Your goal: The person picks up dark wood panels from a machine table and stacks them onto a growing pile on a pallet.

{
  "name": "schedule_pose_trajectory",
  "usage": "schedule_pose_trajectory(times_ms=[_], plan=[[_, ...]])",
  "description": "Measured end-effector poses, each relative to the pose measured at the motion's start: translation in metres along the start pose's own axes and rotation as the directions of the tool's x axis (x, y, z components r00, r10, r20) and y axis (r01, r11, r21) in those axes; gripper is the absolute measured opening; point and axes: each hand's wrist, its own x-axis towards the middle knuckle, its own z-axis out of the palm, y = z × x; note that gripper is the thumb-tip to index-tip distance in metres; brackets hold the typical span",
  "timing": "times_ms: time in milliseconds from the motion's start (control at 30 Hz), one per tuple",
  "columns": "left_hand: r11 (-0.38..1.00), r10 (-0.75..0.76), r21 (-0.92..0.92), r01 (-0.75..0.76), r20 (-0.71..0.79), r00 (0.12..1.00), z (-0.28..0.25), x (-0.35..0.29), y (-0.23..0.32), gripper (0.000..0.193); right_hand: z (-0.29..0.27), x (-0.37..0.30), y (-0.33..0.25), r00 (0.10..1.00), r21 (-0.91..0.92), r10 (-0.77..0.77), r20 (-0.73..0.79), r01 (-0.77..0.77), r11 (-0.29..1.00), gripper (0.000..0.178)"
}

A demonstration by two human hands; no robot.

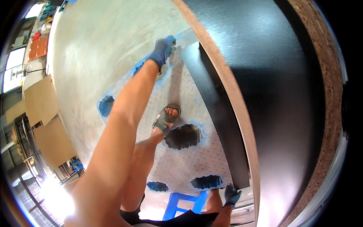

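Note:
My left hand (pixel 163 50), in a blue glove, is stretched far forward beside the far end of a narrow black board (pixel 217 106). A gap shows between that hand and the board, and its fingers look loosely apart. Down at the near end of the same board is my right hand (pixel 231 196), gloved in dark grey and blue, fingers spread close to the board's corner. Whether it touches the corner is hard to tell. The narrow board lies lengthwise on a blue-edged pallet (pixel 181 166) with a grey tread-patterned top and several ragged holes.
A large glossy black panel (pixel 280 102) with raw particleboard edges rises along the right. My sandalled foot (pixel 168 117) stands on the pallet beside a hole. A blue plastic stool (pixel 174 204) is at the near edge. Brown sheets (pixel 53 142) lean at the far left.

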Motion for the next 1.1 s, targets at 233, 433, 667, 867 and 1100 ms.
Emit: schedule_pose_trajectory(times_ms=[233, 433, 667, 867, 1100], plan=[[0.769, -0.074, -0.638, 0.043, -0.022, 0.997, 0.058, -0.059, -0.102, 0.027, 0.059, -0.004, 0.1, 0.992, 0.539, -0.082, 0.099, 0.016, 0.842, 0.054], [0.528, -0.03, -0.849, 0.039, 0.028, 0.999, 0.109, -0.078, -0.094, 0.035, 0.07, 0.043, 0.045, 0.863, 0.581, -0.134, 0.488, -0.207, 0.787, 0.031], [0.764, 0.051, -0.631, 0.135, 0.267, 0.962, 0.075, -0.092, -0.079, 0.026, 0.085, 0.02, 0.06, 0.862, 0.422, -0.049, 0.504, -0.196, 0.885, 0.023], [0.821, -0.031, -0.569, 0.051, 0.045, 0.999, 0.054, -0.056, -0.055, 0.012, 0.029, 0.031, 0.03, 0.974, 0.469, -0.139, 0.178, 0.04, 0.882, 0.053], [0.793, 0.432, 0.415, -0.445, 0.131, 0.892, 0.028, 0.006, -0.018, 0.047, 0.082, -0.034, 0.022, 0.967, 0.202, -0.213, 0.137, 0.183, 0.962, 0.052]])
